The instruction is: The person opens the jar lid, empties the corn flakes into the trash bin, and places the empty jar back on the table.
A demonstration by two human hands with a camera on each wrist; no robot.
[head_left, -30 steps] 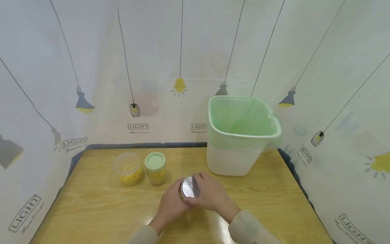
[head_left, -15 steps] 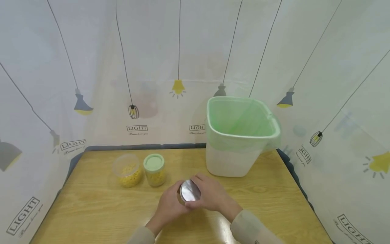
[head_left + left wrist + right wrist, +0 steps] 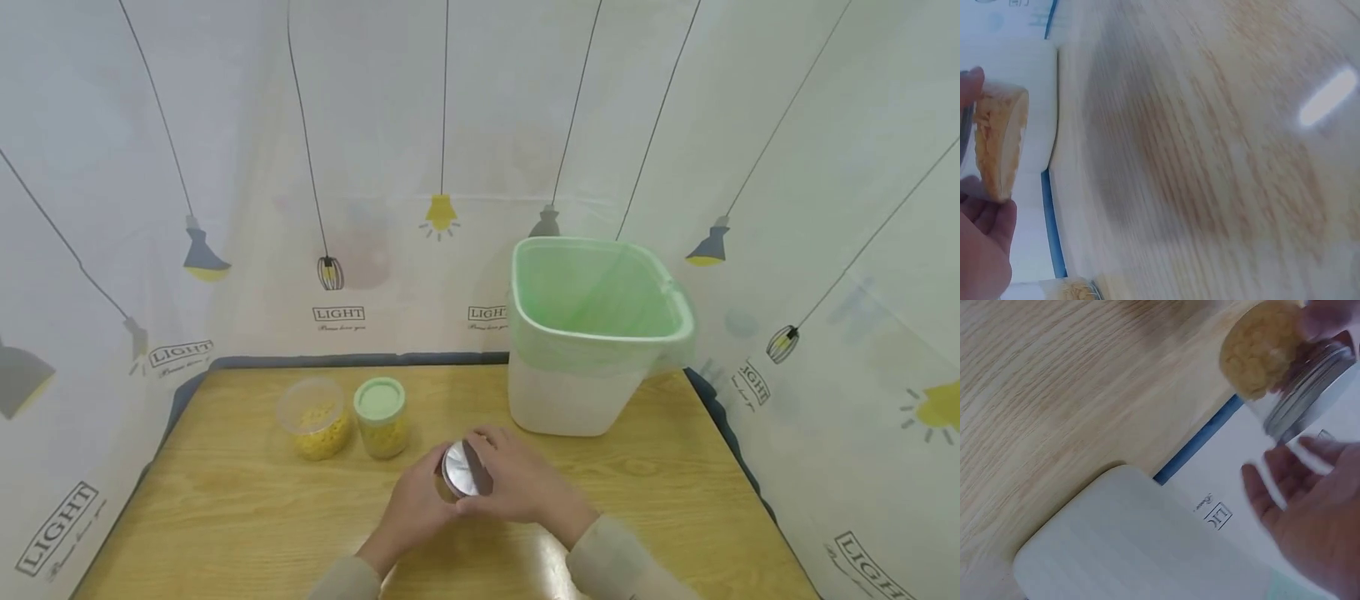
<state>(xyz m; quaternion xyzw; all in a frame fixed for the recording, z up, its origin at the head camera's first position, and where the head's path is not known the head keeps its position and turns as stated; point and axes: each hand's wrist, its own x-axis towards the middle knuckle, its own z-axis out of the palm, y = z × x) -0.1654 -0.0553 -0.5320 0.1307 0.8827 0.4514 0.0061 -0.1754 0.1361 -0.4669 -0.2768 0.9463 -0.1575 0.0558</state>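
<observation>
Near the middle of the table in the head view, both hands hold a clear jar with a silver lid [image 3: 459, 469]. My left hand [image 3: 420, 500] grips the jar's body from the left side. Yellow pieces fill part of the jar [image 3: 1000, 134], as the left wrist view shows, and it is tilted above the table there. My right hand [image 3: 521, 483] spans the lid, its thumb at the near edge and its fingers at the far edge. In the right wrist view, fingers [image 3: 1285, 472] lie right at the lid's rim. The hands hide most of the jar from above.
An uncovered clear tub [image 3: 322, 437] of yellow pieces and a similar jar with a pale green lid [image 3: 380, 400] stand left of the hands. A white bin [image 3: 562, 392] with a green liner stands behind on the right. Patterned cloth [image 3: 405, 275] surrounds the wooden table [image 3: 247, 517].
The right hand has shifted slightly around the lid, covering less of its top half a second ago and more again now. The left hand keeps its hold; the other containers stay put.
</observation>
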